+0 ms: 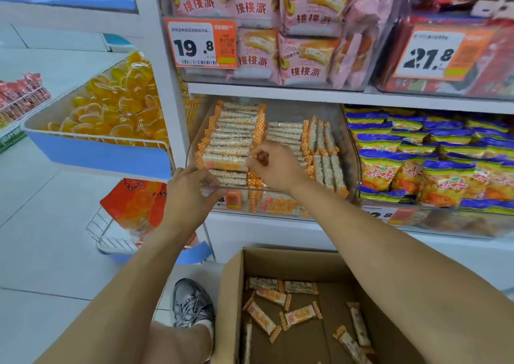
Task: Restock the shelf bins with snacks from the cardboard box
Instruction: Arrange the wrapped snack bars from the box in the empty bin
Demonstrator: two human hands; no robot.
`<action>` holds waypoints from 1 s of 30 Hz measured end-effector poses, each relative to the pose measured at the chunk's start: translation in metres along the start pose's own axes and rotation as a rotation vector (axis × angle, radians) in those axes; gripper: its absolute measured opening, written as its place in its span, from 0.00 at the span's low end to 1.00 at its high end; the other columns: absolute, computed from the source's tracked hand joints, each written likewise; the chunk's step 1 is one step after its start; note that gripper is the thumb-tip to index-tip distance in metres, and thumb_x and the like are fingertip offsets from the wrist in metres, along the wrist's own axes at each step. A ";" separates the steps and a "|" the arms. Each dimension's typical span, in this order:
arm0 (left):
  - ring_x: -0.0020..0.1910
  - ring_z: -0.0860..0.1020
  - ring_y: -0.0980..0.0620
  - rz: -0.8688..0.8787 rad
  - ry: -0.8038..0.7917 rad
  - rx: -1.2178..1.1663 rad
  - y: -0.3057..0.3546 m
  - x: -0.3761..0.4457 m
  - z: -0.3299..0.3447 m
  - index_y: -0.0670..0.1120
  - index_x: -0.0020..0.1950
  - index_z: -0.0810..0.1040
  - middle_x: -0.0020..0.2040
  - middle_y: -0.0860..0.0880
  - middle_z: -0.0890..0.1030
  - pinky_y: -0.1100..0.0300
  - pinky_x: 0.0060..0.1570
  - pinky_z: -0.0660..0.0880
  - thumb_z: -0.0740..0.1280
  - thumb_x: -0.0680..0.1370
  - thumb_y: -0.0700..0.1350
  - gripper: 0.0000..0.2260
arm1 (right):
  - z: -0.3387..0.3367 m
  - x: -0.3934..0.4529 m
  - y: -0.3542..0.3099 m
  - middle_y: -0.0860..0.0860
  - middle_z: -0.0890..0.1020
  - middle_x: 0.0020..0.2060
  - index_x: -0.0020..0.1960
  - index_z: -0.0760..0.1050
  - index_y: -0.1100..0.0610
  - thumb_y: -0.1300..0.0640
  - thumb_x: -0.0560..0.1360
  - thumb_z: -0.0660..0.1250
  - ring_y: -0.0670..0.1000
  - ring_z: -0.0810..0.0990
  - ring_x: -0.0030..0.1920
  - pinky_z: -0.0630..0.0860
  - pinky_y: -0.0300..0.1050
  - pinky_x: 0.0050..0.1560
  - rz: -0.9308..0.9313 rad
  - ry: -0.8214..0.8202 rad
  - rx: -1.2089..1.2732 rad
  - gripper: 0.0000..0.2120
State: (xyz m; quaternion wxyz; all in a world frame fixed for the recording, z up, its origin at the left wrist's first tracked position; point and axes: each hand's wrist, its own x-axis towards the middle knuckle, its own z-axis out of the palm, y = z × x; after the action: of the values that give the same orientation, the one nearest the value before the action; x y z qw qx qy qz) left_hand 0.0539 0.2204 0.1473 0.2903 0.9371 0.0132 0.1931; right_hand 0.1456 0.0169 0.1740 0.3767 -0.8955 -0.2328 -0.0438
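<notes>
Right hand (274,166): inside the clear bin (278,190), fingertips pinched on the end of one snack bar (225,161) atop the left stack.
Left hand (192,194): at the bin's front left corner, fingers curled over the rim, apparently steadying it; no bar in it.
Clear bin: orange-ended bars in flat rows at left, others on edge at right, a gap at the back right.
Cardboard box (233,294): on the floor below the bin, nearly emptied, roughly ten loose bars (271,295) scattered across the bottom.
Beside the bin: blue-and-yellow chip bags (434,155) at right, jelly cups (116,105) at left.
Handling: probably light, slick-wrapped and brittle; best pinched by the crimped ends or lifted flat, never squeezed mid-length.
</notes>
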 end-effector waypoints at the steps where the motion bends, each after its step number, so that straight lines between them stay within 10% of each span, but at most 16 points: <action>1: 0.50 0.76 0.44 -0.002 -0.001 -0.004 0.000 0.000 0.000 0.52 0.43 0.81 0.45 0.51 0.80 0.49 0.52 0.72 0.79 0.70 0.53 0.10 | 0.002 0.002 0.000 0.49 0.83 0.44 0.53 0.82 0.56 0.53 0.79 0.69 0.49 0.80 0.45 0.78 0.45 0.49 0.040 0.006 0.008 0.08; 30: 0.54 0.72 0.47 0.056 0.146 0.019 0.026 -0.012 -0.006 0.46 0.48 0.82 0.49 0.49 0.79 0.52 0.53 0.69 0.74 0.75 0.54 0.11 | -0.030 -0.034 0.012 0.47 0.82 0.37 0.45 0.81 0.54 0.53 0.74 0.76 0.39 0.77 0.35 0.73 0.30 0.37 0.070 0.190 0.125 0.06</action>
State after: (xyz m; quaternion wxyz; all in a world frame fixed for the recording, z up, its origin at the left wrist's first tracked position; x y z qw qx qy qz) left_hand 0.0380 0.2007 0.1619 0.2744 0.9233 0.0100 0.2687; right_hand 0.1239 -0.0243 0.1796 0.4534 -0.8697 -0.1671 -0.1008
